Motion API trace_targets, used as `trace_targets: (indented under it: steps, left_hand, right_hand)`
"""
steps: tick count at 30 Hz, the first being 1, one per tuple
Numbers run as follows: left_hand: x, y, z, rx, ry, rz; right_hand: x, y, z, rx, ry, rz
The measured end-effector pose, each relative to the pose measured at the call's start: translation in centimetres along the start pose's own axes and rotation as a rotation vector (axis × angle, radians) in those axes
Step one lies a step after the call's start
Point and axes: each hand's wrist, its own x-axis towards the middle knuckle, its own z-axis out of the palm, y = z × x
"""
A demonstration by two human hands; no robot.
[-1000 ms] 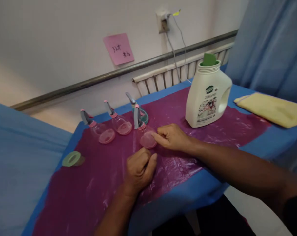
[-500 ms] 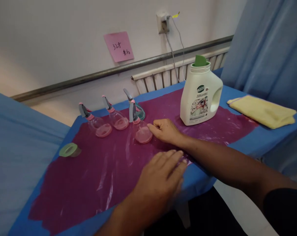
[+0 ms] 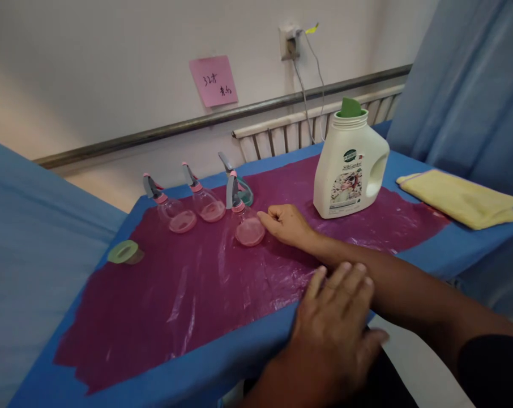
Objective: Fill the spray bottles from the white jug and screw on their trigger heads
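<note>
My right hand [image 3: 288,226], closed in a fist, rests on the shiny purple sheet [image 3: 205,255]. Its thumb side is close beside a clear, bulb-shaped vessel [image 3: 250,226] with a pink collar and grey lever handle; I cannot tell whether they touch. Low in front, my left hand [image 3: 333,334] has its fingers outstretched and its palm down, near the right forearm, holding nothing. Two similar clear vessels, one on the left [image 3: 182,217] and one in the middle [image 3: 211,207], stand farther back. Another with a teal base [image 3: 246,195] is partly hidden behind the nearest one.
A cream jug [image 3: 345,170] with a green piece in its mouth stands right of the fist. A folded yellow cloth [image 3: 460,195] lies at far right, a small green cup [image 3: 124,253] at left. Blue curtains [image 3: 456,85] flank the table; a rail [image 3: 154,137] runs behind.
My left hand has moved right and toward me, from over the sheet to beside the right forearm. My right fist stays by the vessel. The view has shifted slightly.
</note>
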Motion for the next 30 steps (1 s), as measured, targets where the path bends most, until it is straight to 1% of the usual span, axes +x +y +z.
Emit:
trace_targets:
  steps: [4,6,7,9,12,14,16,18,20,23,26,28,30]
  left_hand:
    - [1.2,-3.1,-1.1,0.136,0.108,-0.198]
    - [1.5,-3.8,-1.2,0.171,0.162,-0.247]
    - [1.7,-3.9,-1.1,0.171,0.187,-0.242]
    - [1.9,-3.5,-0.6,0.146,0.227,-0.219]
    - [1.9,-2.2,0.8,0.124,0.246,-0.228]
    - [1.6,-1.0,1.8,0.124,0.229,-0.229]
    - [1.1,0.2,2.7,0.108,0.205,-0.199]
    - [0.5,1.1,3.1,0.072,0.178,-0.177]
    - [0.1,1.5,2.9,0.025,0.16,-0.167]
    - [0.2,1.0,1.9,-0.059,0.205,-0.19]
    - [1.1,-0.5,1.0,-0.152,0.285,-0.318]
    - [1.8,-1.5,0.8,-0.222,0.314,-0.383]
    - [2.4,-2.0,0.9,-0.295,0.316,-0.402]
  right_hand:
    - [0.0,-0.2,-0.1,0.006,0.007,0.013]
    - [0.0,-0.2,-0.2,0.001,0.013,0.019]
    - [0.0,-0.2,-0.2,-0.004,0.012,0.018]
    - [0.0,-0.2,-0.2,-0.009,0.012,0.014]
    - [-0.1,-0.1,-0.3,-0.005,0.023,0.008]
    - [-0.2,0.0,-0.4,-0.004,0.026,0.002]
    - [-0.2,0.1,-0.5,-0.007,0.034,-0.005]
    - [-0.2,0.2,-0.5,-0.013,0.044,-0.009]
    - [-0.2,0.2,-0.4,-0.021,0.047,-0.008]
    - [-0.3,0.3,-0.3,-0.029,0.045,-0.009]
    - [-0.3,0.4,-0.2,-0.024,0.058,-0.013]
    - [-0.2,0.5,-0.1,-0.016,0.069,-0.014]
    - [-0.2,0.5,-0.1,-0.013,0.072,-0.016]
